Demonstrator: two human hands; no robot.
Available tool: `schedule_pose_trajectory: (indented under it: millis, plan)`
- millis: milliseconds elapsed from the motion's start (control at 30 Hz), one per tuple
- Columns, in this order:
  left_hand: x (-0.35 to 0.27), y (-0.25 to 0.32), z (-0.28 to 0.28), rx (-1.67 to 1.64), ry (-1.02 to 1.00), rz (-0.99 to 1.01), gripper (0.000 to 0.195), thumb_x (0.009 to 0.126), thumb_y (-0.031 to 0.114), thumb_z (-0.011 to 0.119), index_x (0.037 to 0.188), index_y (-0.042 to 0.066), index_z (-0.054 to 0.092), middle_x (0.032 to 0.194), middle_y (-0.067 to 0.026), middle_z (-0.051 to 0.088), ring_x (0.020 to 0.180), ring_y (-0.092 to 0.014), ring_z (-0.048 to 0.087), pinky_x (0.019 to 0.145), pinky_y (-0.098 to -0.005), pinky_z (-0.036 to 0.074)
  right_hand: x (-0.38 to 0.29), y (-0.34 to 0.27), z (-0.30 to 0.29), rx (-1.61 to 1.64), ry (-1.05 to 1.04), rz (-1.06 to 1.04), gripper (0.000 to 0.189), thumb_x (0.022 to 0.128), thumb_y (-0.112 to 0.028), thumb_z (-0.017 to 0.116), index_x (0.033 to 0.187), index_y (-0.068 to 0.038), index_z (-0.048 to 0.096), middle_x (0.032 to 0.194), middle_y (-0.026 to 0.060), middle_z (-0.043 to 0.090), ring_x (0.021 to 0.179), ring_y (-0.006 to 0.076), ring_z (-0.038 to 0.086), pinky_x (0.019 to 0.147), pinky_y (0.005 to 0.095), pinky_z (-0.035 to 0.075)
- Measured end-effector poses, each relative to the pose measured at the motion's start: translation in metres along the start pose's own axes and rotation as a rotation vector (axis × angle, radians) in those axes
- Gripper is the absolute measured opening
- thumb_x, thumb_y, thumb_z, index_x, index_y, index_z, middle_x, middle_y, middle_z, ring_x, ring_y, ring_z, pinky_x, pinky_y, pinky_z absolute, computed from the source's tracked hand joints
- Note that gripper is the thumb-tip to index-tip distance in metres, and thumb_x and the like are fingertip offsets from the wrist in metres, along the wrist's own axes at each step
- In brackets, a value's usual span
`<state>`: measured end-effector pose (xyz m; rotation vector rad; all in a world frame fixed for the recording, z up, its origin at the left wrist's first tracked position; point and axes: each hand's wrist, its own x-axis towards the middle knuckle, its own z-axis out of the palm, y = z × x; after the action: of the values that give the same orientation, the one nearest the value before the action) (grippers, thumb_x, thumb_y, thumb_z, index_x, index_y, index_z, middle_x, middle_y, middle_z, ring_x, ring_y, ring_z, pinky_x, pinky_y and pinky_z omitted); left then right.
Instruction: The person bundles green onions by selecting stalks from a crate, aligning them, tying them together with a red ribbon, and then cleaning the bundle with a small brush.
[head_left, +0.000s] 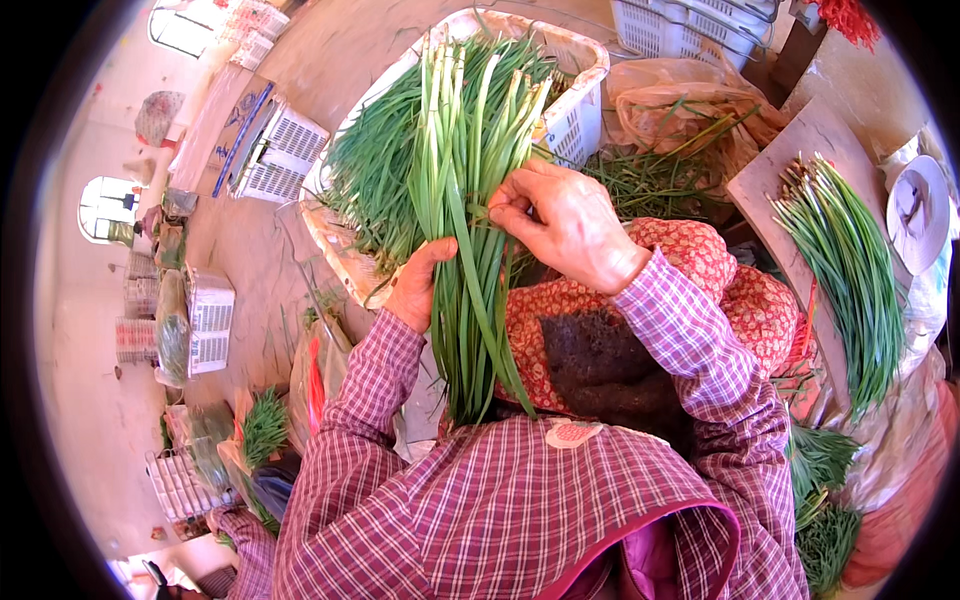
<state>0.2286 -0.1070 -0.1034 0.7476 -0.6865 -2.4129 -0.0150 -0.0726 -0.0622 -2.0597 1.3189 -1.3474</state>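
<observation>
My left hand (416, 289) is wrapped around a bunch of garlic chives (469, 262), its thumb in front and its fingers hidden behind the leaves. Pale stem ends point away from me, and the green leaves hang down towards my lap. At the bunch's right side my right hand (562, 221) has thumb and forefinger pinched on the leaves. Just beyond the bunch stands a white plastic crate (589, 71), its rim stained brown. More chives (375, 150) lie heaped inside it, partly hidden by the bunch.
To the right, a chive bundle (847, 277) lies on a board (757, 176). Behind my right hand are an orange plastic bag (675, 90) and loose leaves (637, 180). White crates (281, 154) stand at left. A co-worker's sleeve (251, 547) shows at lower left.
</observation>
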Motion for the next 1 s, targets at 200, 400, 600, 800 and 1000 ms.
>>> schedule_pose_trajectory:
  millis: [200,400,600,800,1000]
  plan:
    - [0.008,-0.001,-0.004,0.003,-0.054,0.017,0.053,0.086,0.020,0.063,0.130,-0.006,0.051,0.117,-0.0234,0.064,0.091,-0.030,0.068,0.080,-0.0404,0.059,0.003,-0.006,-0.036,1.141,-0.284,0.622,0.030,0.091,-0.027,0.061,0.103,-0.001,0.068,0.083,0.0013,0.066,0.060,0.0043,0.052,0.052,0.0170,0.041]
    - [0.007,0.000,-0.032,0.080,-0.008,0.060,0.056,0.081,0.023,0.068,0.126,-0.007,0.054,0.113,-0.0209,0.065,0.082,-0.026,0.066,0.072,-0.0361,0.057,0.018,0.001,-0.094,1.138,0.125,0.506,0.020,0.091,-0.027,0.064,0.089,-0.008,0.067,0.075,-0.0038,0.062,0.059,0.0030,0.052,0.051,0.0178,0.040]
    - [0.006,0.011,0.001,0.334,0.061,0.089,0.049,0.076,0.028,0.068,0.110,-0.007,0.062,0.090,-0.0152,0.065,0.073,-0.023,0.061,0.066,-0.0331,0.050,-0.022,0.102,-0.072,-0.659,-0.082,0.311,0.029,0.087,-0.031,0.069,0.113,-0.021,0.064,0.083,0.0048,0.067,0.084,0.0265,0.067,0.073,0.0381,0.053]
    - [-0.003,0.011,0.037,0.477,0.270,0.108,0.043,0.074,0.011,0.069,0.114,-0.004,0.062,0.096,-0.0137,0.069,0.076,-0.021,0.066,0.065,-0.0310,0.056,0.027,0.023,-0.061,-0.319,0.202,0.131,0.014,0.087,-0.026,0.069,0.091,-0.013,0.067,0.080,0.0036,0.065,0.070,0.0211,0.066,0.064,0.0371,0.054]
    - [0.012,0.007,0.049,0.531,0.210,0.108,0.057,0.072,0.003,0.077,0.126,0.003,0.056,0.108,-0.0049,0.067,0.094,-0.015,0.064,0.086,-0.0288,0.050,0.046,0.004,-0.035,-0.370,0.304,-0.066,0.017,0.084,-0.025,0.071,0.081,-0.011,0.063,0.073,0.0016,0.060,0.065,0.0192,0.064,0.058,0.0364,0.052]
